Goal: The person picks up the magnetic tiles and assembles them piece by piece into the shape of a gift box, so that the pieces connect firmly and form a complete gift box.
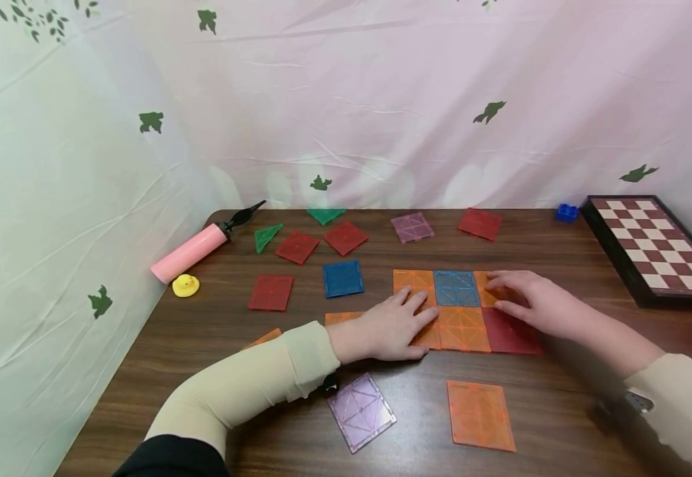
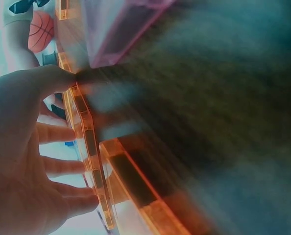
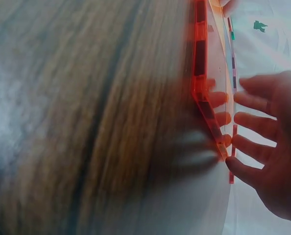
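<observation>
Magnetic building tiles lie edge to edge in two rows on the table in the head view. The back row has an orange tile, a blue tile and another orange tile. Along the front row are orange tiles and a red tile at the right end. My left hand rests with spread fingers on the left orange tiles. With relaxed fingers, my right hand touches the back-right orange tile, which it partly covers. In the right wrist view its fingertips meet the block's edge.
A lavender tile and an orange tile lie in front. Behind and left are red tiles, a dark blue tile, a pink pump and a yellow duck. A chessboard lies at right.
</observation>
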`<state>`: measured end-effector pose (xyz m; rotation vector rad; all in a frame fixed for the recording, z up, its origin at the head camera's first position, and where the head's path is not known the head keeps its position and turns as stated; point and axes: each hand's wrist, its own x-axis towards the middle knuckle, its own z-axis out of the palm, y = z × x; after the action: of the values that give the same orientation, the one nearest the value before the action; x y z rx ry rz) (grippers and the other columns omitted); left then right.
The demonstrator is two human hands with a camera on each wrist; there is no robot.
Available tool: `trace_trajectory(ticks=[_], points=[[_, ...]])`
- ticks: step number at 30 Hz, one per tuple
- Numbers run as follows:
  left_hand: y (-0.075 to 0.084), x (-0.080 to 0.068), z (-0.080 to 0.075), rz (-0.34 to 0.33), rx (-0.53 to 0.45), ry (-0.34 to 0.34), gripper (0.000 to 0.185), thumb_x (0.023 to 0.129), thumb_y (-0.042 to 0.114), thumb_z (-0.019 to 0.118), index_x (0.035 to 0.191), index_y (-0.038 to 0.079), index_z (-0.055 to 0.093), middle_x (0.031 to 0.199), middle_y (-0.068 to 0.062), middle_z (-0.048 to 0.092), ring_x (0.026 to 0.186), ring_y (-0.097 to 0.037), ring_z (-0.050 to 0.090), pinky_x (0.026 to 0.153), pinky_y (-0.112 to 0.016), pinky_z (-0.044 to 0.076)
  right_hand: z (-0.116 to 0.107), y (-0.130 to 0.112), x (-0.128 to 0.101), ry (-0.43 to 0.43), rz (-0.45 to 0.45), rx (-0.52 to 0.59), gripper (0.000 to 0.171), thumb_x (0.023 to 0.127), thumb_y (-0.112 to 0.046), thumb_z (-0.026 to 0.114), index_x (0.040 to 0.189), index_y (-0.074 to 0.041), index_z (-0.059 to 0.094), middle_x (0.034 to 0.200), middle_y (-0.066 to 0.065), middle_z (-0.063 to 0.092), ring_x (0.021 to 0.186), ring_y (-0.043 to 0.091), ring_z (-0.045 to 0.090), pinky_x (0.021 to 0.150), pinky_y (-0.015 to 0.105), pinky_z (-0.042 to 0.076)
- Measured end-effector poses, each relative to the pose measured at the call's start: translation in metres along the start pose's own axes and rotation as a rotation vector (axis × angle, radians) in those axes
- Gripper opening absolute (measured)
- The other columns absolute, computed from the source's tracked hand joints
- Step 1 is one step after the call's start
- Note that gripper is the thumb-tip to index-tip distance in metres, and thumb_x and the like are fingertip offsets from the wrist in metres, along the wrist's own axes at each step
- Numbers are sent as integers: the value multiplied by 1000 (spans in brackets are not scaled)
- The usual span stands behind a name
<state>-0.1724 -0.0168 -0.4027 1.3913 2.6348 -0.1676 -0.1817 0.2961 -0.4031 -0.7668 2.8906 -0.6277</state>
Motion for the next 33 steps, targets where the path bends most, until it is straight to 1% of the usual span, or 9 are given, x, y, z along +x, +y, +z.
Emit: trace_trajectory(ticks=[5,8,10,13,17,21,24,28,33], points=[[-9,-1,-1,40,-141,3,69,102,50,55,158,14,37,162,-16,30,149,-40,27,120,-39,25,4,-4,-9,-35,-28,59,60,89,-41,79,140,-14,60,153,23,42,138,49,34,101,75,33],[-21,-6,-6,43,-264,52,65,102,43,60,155,10,43,160,-16,36,148,-32,30,120,-36,23,8,-7,-12,-76,-68,85,72,86,-49,80,147,-20,55,159,22,33,141,52,24,98,79,31],[-28,-15,-11,16,-325,95,61,101,39,62,152,8,47,157,-14,41,146,-28,35,119,-35,27,11,-10,-13,-100,-87,88,78,83,-54,80,149,-24,52,161,21,30,143,53,19,97,81,28],[-36,-37,-18,-43,-345,162,55,101,35,65,147,7,53,150,-12,49,141,-26,43,115,-36,34,14,-13,-14,-123,-99,59,84,80,-60,80,151,-27,50,162,20,29,144,54,17,98,81,26],[-36,-76,-18,-100,-343,191,50,99,32,68,140,5,60,144,-13,55,136,-29,47,111,-41,40,15,-16,-15,-128,-99,14,88,78,-61,81,152,-26,49,162,20,28,144,54,17,99,81,26],[-26,-113,-7,-130,-338,151,51,98,35,68,138,4,61,143,-15,55,135,-33,48,108,-44,43,15,-15,-15,-122,-97,-5,88,78,-59,82,152,-26,49,162,20,29,144,53,18,99,80,27],[-21,-128,3,-146,-341,84,55,99,38,66,143,6,58,148,-17,51,139,-37,44,111,-47,40,16,-15,-15,-116,-99,-9,87,77,-58,83,151,-26,49,162,19,29,144,52,19,100,80,27],[-23,-130,10,-136,-358,41,58,99,38,66,147,7,55,154,-19,44,143,-42,37,114,-49,35,18,-14,-15,-102,-102,-14,86,77,-56,84,151,-27,50,161,19,30,144,52,19,100,80,26],[-31,-118,14,-87,-350,82,57,99,35,67,147,6,54,153,-19,44,143,-41,36,116,-48,32,21,-14,-14,-82,-115,-26,86,77,-55,85,150,-27,50,161,19,32,144,51,20,100,79,26]])
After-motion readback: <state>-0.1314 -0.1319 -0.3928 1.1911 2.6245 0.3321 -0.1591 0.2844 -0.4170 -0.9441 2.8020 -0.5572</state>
